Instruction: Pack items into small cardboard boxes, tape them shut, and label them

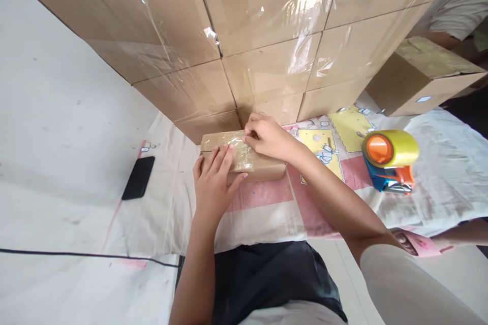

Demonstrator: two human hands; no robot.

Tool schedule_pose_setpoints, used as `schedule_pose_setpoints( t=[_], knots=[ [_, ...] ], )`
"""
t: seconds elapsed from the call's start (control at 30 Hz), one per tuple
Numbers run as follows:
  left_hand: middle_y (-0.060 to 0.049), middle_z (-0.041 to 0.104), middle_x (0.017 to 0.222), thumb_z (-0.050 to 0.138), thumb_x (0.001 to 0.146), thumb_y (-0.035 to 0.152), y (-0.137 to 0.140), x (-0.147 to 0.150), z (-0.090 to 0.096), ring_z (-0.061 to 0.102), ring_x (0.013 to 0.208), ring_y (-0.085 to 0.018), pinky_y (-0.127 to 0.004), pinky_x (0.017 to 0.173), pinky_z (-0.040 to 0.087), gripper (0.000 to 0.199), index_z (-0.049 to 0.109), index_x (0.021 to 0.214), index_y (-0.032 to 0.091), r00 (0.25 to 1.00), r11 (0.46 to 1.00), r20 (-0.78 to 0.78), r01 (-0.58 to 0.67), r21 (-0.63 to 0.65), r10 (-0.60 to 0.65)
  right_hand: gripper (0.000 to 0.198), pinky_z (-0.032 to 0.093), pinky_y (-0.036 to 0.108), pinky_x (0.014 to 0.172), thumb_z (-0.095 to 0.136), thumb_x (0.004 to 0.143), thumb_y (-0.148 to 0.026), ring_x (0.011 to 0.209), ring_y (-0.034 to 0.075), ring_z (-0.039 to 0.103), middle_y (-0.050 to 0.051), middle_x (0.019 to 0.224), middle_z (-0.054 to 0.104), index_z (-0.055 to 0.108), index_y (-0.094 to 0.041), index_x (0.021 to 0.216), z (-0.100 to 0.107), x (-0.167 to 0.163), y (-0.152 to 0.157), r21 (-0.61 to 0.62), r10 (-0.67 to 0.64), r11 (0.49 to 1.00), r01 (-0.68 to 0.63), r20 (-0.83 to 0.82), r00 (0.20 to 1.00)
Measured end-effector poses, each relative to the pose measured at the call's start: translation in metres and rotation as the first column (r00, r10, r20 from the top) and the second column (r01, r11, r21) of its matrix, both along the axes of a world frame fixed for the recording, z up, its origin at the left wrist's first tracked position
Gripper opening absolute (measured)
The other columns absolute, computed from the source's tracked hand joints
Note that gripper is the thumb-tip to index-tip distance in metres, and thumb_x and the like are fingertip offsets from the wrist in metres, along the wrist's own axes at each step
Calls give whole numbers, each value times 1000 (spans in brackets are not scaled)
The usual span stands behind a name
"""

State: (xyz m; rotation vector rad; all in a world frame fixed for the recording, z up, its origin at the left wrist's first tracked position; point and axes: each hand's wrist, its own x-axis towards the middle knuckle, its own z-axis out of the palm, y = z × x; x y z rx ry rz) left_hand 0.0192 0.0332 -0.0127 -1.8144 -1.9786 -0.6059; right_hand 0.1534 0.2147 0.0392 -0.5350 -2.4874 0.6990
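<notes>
A small cardboard box lies in front of me on the cloth-covered table, against a wall of larger cartons. Clear packing tape runs over its top, wrinkled and shiny. My left hand rests on the box's left part, fingers stretched over the top and thumb along the near side. At the far edge of the tape, my right hand has its fingers curled and thumb pinched in, seemingly on the tape; the fingertips partly hide the contact.
Taped cartons stand stacked behind the box. A tape dispenser with a yellow roll sits at the right, a black phone at the left. Another carton is near a person's sleeve. A black cable crosses lower left.
</notes>
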Motion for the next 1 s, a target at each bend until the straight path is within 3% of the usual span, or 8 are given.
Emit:
schedule_pose_setpoints(
  t=[0.13, 0.27, 0.37, 0.5, 0.63, 0.73, 0.83, 1.0],
  knots=[
    [-11, 61, 149, 63, 96, 51, 1, -1, -2, 54, 141, -31, -47, 118, 27, 73, 37, 159, 24, 1000, 1000, 1, 7, 28, -7, 17, 38, 37, 88, 59, 92, -15, 93, 22, 54, 6, 89, 60, 62, -17, 75, 1, -1, 0, 3, -15, 1000, 15, 37, 999],
    [-11, 54, 156, 64, 97, 44, 0, -1, -2, 51, 143, -34, -50, 112, 32, 49, 58, 145, 32, 999, 999, -31, 33, 22, -32, 15, 38, 38, 89, 59, 92, -17, 97, 24, 53, 6, 92, 61, 59, -19, 78, 0, -3, 0, 57, -38, 998, 34, 67, 997],
    [-11, 51, 158, 64, 97, 40, -1, -3, -2, 49, 145, -35, -53, 110, 32, 38, 66, 135, 34, 998, 998, -23, 55, 9, -55, 14, 40, 39, 85, 65, 89, -21, 96, 27, 53, 9, 95, 60, 54, -19, 81, -1, -5, 1, 56, -165, 985, 161, 76, 983],
    [-5, 67, 143, 60, 99, 27, -2, -3, -8, 57, 138, -28, -53, 116, 26, 36, 66, 134, 36, 991, 989, 29, 130, 65, -132, 24, 39, 37, 75, 71, 85, -29, 88, 25, 53, 8, 93, 58, 49, -21, 80, -4, -7, 5, -13, -310, 949, 314, 131, 942],
    [-1, 68, 141, 63, 96, 18, -8, 12, -30, 54, 141, -26, -58, 124, 17, 38, 70, 125, 41, 979, 969, 4, 202, 145, -205, 23, 36, 34, 70, 69, 87, -29, 80, 21, 53, 5, 91, 60, 48, -22, 80, -3, -7, 8, -86, -309, 943, 321, 131, 942],
    [-5, 59, 151, 68, 92, 24, -14, 33, -55, 28, 158, -34, -66, 127, 9, 46, 66, 135, 39, 991, 985, -9, 133, 114, -133, 18, 37, 33, 72, 66, 89, -29, 84, 21, 55, 5, 93, 62, 51, -21, 83, -1, -6, 8, -92, -284, 950, 299, 147, 948],
    [-9, 55, 155, 68, 91, 27, -18, 49, -76, 10, 162, -36, -67, 128, 12, 57, 58, 147, 32, 995, 995, -24, 99, 30, -98, 10, 39, 35, 77, 61, 93, -29, 93, 24, 59, 7, 102, 65, 59, -20, 94, 2, -4, 6, -54, -232, 968, 245, 177, 957],
    [-11, 51, 158, 66, 91, 27, -20, 56, -87, 18, 160, -38, -66, 129, 14, 60, 54, 150, 28, 996, 997, -50, 79, 3, -79, 35, 42, 44, 94, 61, 95, -46, 115, 32, 57, 11, 122, 65, 66, -21, 119, 5, -1, -3, 21, -176, 984, 175, 209, 962]
  ],
)
